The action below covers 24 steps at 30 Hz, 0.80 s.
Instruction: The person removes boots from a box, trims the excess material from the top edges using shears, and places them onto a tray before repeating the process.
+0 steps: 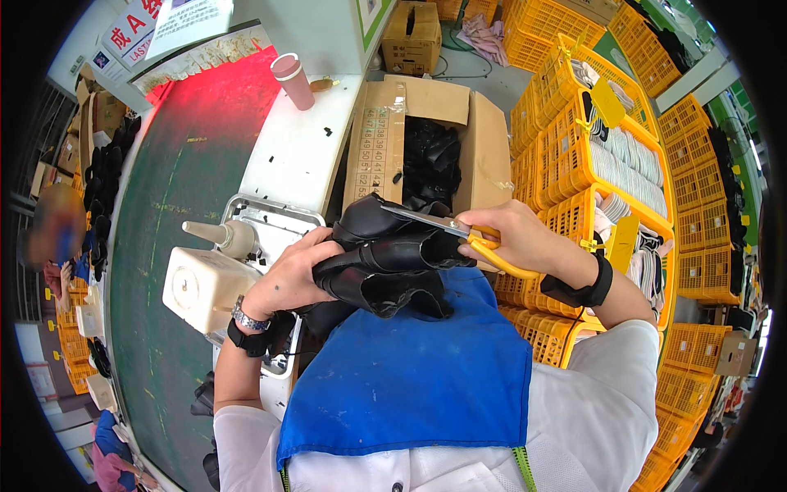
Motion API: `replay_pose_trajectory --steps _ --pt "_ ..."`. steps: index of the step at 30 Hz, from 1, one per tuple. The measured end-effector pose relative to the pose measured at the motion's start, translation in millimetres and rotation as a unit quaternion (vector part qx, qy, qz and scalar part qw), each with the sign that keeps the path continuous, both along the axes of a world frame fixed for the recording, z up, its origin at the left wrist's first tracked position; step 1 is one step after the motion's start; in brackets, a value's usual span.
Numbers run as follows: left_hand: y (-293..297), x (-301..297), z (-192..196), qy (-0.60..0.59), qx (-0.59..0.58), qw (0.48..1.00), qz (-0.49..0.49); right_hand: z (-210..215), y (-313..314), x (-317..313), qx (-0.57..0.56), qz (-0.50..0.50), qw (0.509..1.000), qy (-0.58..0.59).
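Yellow crates (566,217) are stacked right of the worktop (283,156). Black shoe uppers (377,261) are clasped near the chest by the fingers of the left hand (287,275). Yellow-handled scissors (451,228) are gripped by the right hand (516,238), right of the uppers, their long axis slanting far-left across them.

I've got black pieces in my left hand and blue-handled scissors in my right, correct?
No: the head view shows scissors with yellow handles, not blue. They're in your right hand, and the black pieces in your left hand.
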<state>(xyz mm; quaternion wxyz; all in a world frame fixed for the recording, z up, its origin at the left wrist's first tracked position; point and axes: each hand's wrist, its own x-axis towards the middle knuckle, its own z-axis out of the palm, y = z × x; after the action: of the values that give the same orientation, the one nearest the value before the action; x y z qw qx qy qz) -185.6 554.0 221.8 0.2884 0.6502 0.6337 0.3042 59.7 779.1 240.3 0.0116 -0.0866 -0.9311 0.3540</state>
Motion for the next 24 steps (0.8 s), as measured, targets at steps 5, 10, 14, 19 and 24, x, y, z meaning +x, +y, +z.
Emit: replay_pose_trajectory --steps 5,10,14,19,24 --pt "-2.1 -3.2 0.5 0.0 0.03 0.999 0.023 -13.4 41.6 -15.7 -0.05 -0.194 0.979 0.043" --pt "-21.8 -9.0 -0.3 -0.011 0.017 0.996 0.092 -122.5 136.2 -25.1 0.041 -0.225 0.969 0.093" --pt "-56.6 -10.1 -8.7 -0.03 0.119 0.971 0.207 -169.4 143.2 -86.3 -0.15 -0.127 0.98 0.02" --pt "-143.0 29.8 -6.1 -0.02 0.135 0.874 0.467 -196.0 112.2 -233.0 -0.013 0.034 0.999 -0.039" --pt "-241.0 120.6 4.7 -0.103 0.088 0.653 0.745 -206.7 59.2 -350.7 0.065 0.079 0.995 -0.012"
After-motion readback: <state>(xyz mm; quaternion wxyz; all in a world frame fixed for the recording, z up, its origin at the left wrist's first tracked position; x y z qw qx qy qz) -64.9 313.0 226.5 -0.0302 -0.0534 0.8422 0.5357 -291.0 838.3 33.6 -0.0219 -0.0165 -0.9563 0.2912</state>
